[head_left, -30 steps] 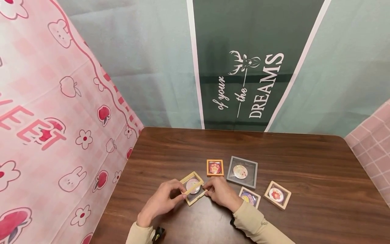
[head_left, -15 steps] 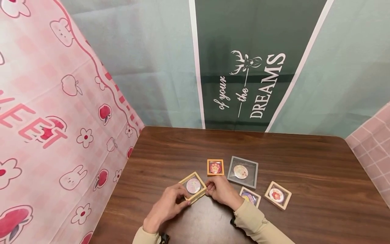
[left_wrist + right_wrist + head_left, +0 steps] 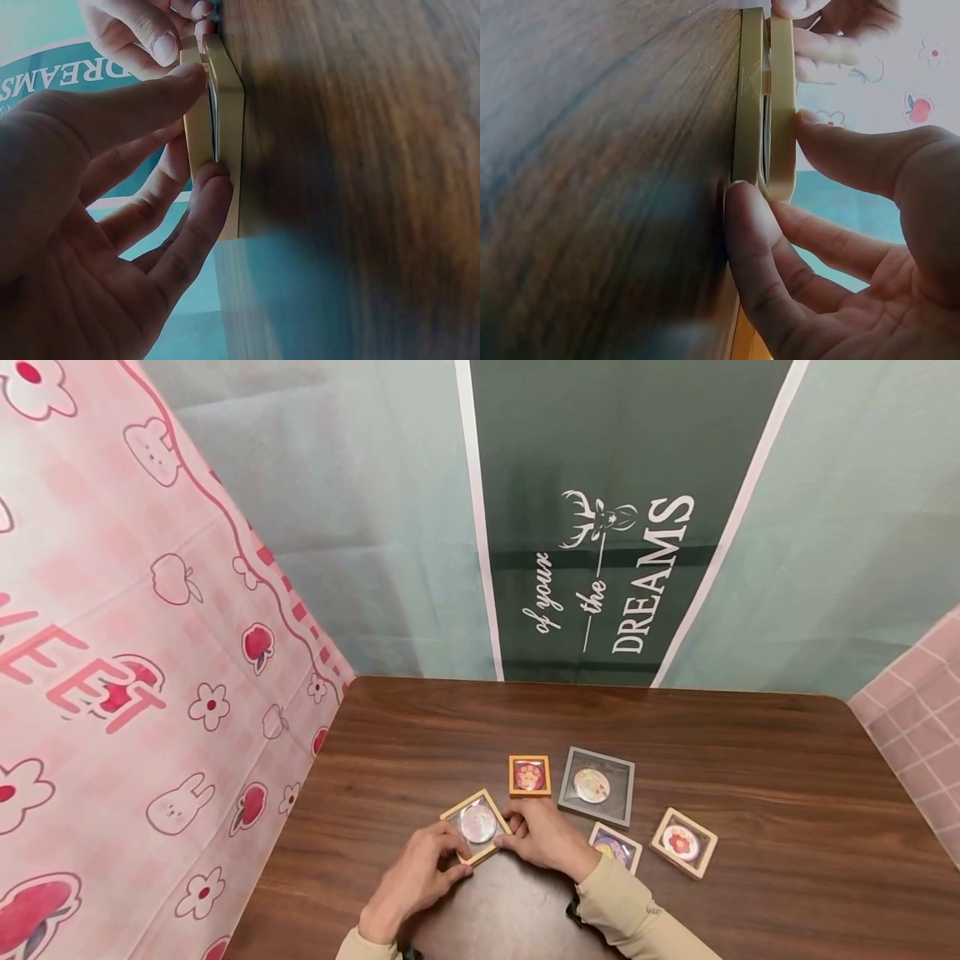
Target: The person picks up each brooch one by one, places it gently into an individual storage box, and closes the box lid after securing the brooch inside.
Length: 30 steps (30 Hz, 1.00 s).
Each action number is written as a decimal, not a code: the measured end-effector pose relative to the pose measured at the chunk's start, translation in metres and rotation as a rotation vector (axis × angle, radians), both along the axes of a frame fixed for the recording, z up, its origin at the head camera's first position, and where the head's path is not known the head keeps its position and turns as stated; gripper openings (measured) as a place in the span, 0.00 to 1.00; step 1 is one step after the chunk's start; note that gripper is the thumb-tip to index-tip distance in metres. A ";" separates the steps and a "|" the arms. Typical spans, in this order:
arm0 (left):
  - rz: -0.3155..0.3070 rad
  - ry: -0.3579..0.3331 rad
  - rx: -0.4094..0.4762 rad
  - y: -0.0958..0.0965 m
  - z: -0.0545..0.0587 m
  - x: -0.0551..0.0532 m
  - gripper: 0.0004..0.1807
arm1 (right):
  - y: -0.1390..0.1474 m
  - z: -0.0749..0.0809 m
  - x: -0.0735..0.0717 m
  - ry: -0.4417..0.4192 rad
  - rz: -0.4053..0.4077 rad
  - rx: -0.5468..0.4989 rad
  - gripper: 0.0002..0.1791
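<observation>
A yellow two-part display frame [image 3: 462,803] lies on the table in the head view, a round pale pink badge [image 3: 478,823] held behind its clear film. My left hand [image 3: 422,870] grips its lower left side between thumb and fingers. At the right corner my right hand [image 3: 546,837] holds the same frame by its edge. Seen edge-on in the left wrist view, the two halves of the frame [image 3: 231,112] lie face to face with a thin gap between them. The right wrist view also shows a narrow gap along the frame [image 3: 782,105], with my right thumb on the upper half.
Behind my right hand lie a small orange frame [image 3: 529,792] with a red badge and a larger grey frame [image 3: 627,793]. A pale frame [image 3: 636,858] is partly behind my right wrist. Another pale frame [image 3: 693,868] with a flower badge lies farther right on the wooden table [image 3: 787,777].
The upper half of the yellow frame, tilted up over the badge a second ago, has come down onto the lower half. My left hand has moved slightly right; the other frames stay put.
</observation>
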<state>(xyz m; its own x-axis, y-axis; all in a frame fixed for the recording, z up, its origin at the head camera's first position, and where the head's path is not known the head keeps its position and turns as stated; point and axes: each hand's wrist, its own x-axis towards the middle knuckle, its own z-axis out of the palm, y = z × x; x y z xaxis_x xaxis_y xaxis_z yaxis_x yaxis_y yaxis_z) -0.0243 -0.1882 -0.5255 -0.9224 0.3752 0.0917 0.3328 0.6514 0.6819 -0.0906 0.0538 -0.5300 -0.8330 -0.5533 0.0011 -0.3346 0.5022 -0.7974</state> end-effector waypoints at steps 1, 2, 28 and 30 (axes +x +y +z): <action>0.002 -0.008 0.004 0.000 0.000 0.000 0.10 | 0.000 0.000 0.000 0.004 -0.001 -0.002 0.12; 0.004 -0.016 0.008 0.000 0.000 0.000 0.10 | -0.001 0.000 0.000 0.008 -0.004 0.000 0.11; 0.044 -0.111 0.025 -0.006 0.002 -0.007 0.09 | -0.012 -0.001 0.000 -0.032 -0.049 -0.008 0.11; 0.049 -0.116 0.018 -0.007 0.003 -0.006 0.09 | -0.013 -0.002 0.000 -0.043 -0.050 -0.012 0.11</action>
